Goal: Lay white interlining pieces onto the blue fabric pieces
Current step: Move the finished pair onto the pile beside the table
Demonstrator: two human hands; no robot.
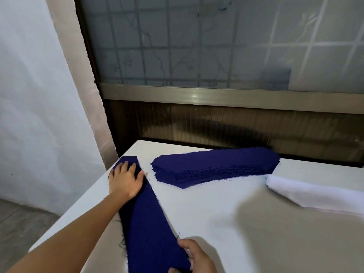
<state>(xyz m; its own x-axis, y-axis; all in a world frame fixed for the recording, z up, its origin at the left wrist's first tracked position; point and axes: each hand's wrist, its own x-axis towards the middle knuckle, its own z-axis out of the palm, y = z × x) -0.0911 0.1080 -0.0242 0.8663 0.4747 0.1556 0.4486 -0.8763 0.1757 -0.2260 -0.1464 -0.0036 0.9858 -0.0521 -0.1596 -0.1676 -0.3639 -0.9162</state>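
The left hand [126, 180] lies spread flat on the far end of 1 blue fabric piece [145, 217], while the right hand [197, 257] pinches its near end; pulling gently between them should smooth it flat for the interlining. Its outer edge runs close to the table [256, 223] edge beside the left forearm, so any shifting should go toward the right hand's open side. The white interlining [315, 192] lies well beyond the right hand, and the blue stack [214, 164] just beyond the left.

Soft daylight through frosted window [216, 46] ahead of me; glare streak on metal sill [195, 96]. Grey shadow across tabletop [275, 233], lower right. Edges bend, wide-angle. My right hand [197, 257] slightly blurred.
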